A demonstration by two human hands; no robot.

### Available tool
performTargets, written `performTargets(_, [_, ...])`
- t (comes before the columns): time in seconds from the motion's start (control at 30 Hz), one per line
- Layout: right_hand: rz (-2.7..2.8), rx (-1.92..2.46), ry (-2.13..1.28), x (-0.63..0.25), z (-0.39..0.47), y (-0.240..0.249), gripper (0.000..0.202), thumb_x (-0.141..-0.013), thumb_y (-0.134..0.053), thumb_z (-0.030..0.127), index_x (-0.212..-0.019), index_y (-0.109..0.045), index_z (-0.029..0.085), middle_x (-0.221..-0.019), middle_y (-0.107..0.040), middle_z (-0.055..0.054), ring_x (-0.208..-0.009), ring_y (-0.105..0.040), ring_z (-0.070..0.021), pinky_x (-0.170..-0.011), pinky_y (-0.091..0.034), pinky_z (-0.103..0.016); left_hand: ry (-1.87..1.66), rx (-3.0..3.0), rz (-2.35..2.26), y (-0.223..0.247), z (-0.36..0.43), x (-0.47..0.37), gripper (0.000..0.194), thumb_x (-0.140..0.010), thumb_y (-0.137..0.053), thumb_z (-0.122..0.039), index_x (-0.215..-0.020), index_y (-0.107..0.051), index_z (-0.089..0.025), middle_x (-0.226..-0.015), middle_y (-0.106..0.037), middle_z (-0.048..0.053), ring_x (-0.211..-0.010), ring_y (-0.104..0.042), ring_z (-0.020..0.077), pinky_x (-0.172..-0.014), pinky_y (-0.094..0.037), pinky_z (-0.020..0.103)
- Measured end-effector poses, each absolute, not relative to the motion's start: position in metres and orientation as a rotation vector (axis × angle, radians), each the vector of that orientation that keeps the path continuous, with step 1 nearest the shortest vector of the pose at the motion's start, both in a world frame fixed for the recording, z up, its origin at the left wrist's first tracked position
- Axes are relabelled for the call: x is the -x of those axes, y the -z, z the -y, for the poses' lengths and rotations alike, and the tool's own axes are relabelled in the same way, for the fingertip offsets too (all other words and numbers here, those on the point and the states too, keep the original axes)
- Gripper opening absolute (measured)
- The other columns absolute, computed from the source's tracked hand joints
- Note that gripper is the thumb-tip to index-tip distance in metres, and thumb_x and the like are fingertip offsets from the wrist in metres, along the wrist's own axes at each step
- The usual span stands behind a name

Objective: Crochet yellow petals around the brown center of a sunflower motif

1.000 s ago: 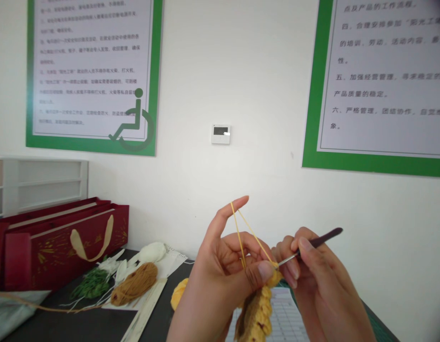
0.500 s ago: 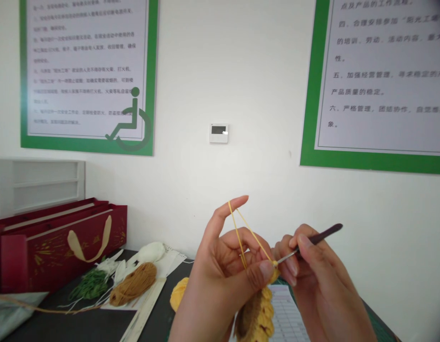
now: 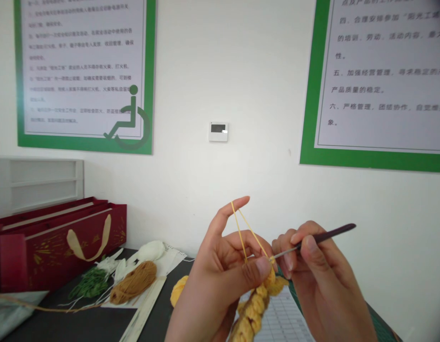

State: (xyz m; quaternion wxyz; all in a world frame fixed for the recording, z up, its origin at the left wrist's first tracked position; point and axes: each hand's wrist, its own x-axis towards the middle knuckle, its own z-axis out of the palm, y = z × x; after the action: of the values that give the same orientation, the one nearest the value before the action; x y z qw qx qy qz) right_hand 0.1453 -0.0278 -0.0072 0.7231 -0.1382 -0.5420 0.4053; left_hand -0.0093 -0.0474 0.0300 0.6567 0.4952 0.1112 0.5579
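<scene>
A yellow and brown crocheted piece (image 3: 253,308) hangs below the fingers of my left hand (image 3: 220,275), pinched under the thumb. Yellow yarn (image 3: 253,229) loops over the raised index finger and runs down to the top of the piece. My right hand (image 3: 320,270) grips a crochet hook (image 3: 329,233) with a dark handle, pointing down to the left. The hook's metal tip meets the yellow stitches beside my left thumb. A yellow yarn ball (image 3: 178,290) lies on the table, partly hidden behind my left wrist.
On the dark table (image 3: 88,323) at left lie brown yarn (image 3: 134,282), green yarn (image 3: 90,284), white yarn (image 3: 151,251) and a ruler (image 3: 143,311). Red gift bags (image 3: 56,251) stand behind them. Printed paper (image 3: 286,316) and a green mat (image 3: 380,327) lie beneath my hands.
The crocheted piece has turned, showing more yellow stitches and less of its brown inside. My right hand's hook has tilted flatter, its handle end shifting right.
</scene>
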Motion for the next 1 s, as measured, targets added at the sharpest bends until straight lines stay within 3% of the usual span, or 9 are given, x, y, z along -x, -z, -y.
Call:
performTargets(0.23, [1.225,0.255,-0.97,-0.148,0.028,0.008,0.024,-0.1,-0.06,0.045,-0.089,-0.067,0.025,-0.067,-0.056,0.001,-0.063,-0.053,-0.0143,-0.062,-0.045,-0.029,-1.186,-1.082,-0.175,-0.03,0.048,0.009,0.089,-0.078,-0.084,-0.006,-0.153,-0.042,-0.032,-0.08,-0.065,0.001,-0.075,-0.06,0.0171,-0.071,-0.041,0.029])
performTargets(0.37, [1.264,0.187,-0.956,-0.149,0.027,0.007,0.021,-0.1,-0.06,0.043,-0.09,-0.065,0.026,-0.067,-0.058,0.001,-0.064,-0.055,-0.0143,-0.062,-0.046,-0.028,-1.158,-1.101,-0.161,-0.028,0.048,0.008,0.081,-0.083,-0.078,-0.005,-0.152,-0.045,-0.032,-0.08,-0.066,0.001,-0.07,-0.059,0.0149,-0.069,-0.04,0.027])
performTargets(0.6, [1.285,0.16,-0.887,-0.149,0.032,0.008,0.02,-0.103,-0.056,0.042,-0.091,-0.063,0.027,-0.064,-0.059,0.001,-0.059,-0.055,-0.0144,-0.055,-0.043,-0.027,-1.15,-1.079,-0.108,-0.024,0.049,0.003,0.077,-0.081,-0.075,-0.001,-0.149,-0.05,-0.028,-0.077,-0.065,0.002,-0.077,-0.064,0.0198,-0.074,-0.044,0.03])
performTargets(0.8, [1.25,0.181,-0.847,-0.149,0.043,0.01,0.019,-0.102,-0.057,0.043,-0.092,-0.063,0.027,-0.062,-0.056,0.002,-0.053,-0.053,-0.0135,-0.049,-0.046,-0.028,-1.019,-1.163,-0.05,-0.019,0.04,0.005,0.068,-0.08,-0.079,-0.007,-0.14,-0.056,-0.028,-0.077,-0.066,0.003,-0.074,-0.062,0.0192,-0.066,-0.041,0.027])
performTargets(1.0, [1.171,0.218,-0.874,-0.142,0.043,0.005,0.024,-0.104,-0.052,0.039,-0.087,-0.063,0.027,-0.059,-0.056,0.003,-0.052,-0.053,-0.012,-0.047,-0.043,-0.024,-1.149,-1.174,-0.077,-0.022,0.049,0.002,0.061,-0.085,-0.075,-0.006,-0.139,-0.057,-0.029,-0.081,-0.064,0.001,-0.076,-0.065,0.0199,-0.08,-0.048,0.038])
